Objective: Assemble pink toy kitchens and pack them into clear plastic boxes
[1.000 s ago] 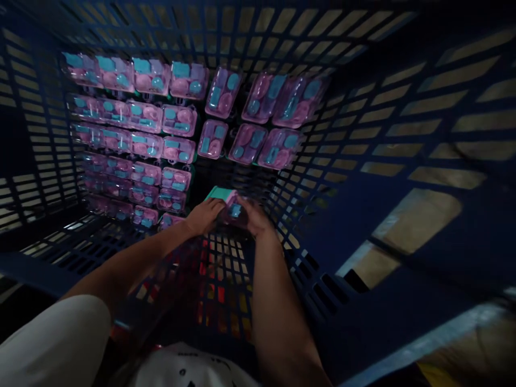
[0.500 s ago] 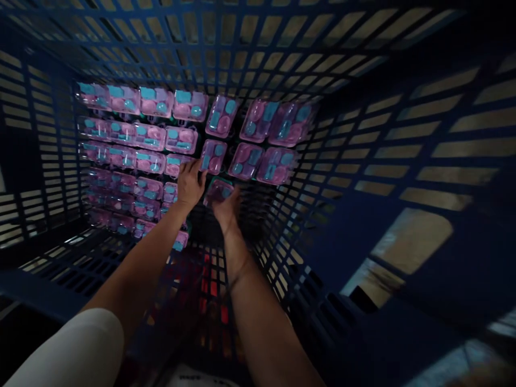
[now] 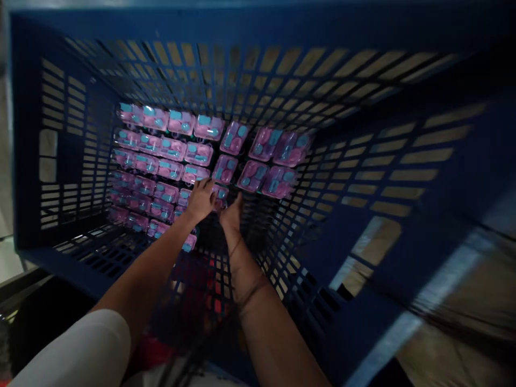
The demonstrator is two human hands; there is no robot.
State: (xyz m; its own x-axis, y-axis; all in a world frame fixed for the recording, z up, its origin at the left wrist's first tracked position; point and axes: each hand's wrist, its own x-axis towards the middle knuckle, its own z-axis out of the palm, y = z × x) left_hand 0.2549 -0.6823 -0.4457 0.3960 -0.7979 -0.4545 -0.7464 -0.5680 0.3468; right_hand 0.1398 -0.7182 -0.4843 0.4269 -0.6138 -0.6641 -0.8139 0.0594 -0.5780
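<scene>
Inside a deep blue plastic basket (image 3: 250,24), small clear-lidded packs with pink, lilac and light-blue pieces lie in rows. My left hand (image 3: 201,201) rests at the left edge of a pack (image 3: 220,193), its fingers stretched out and partly over that pack. At the lower right corner of the same pack is my right hand (image 3: 231,216), thumb raised and apart from the fingers, with a dark gap between them. Just above sits another upright-turned pack (image 3: 224,169). My fingers hide part of the lower pack.
Several rows of packs (image 3: 169,148) fill the basket's left side. To the right stand more packs (image 3: 276,180) in two rows, with dark slatted floor below them. The high lattice wall (image 3: 387,183) rises on the right. Red material shows through the near wall.
My view has drawn back, showing more of the basket rim. The pack by my right hand has moved up against the one above it, and both hands have come closer together.
</scene>
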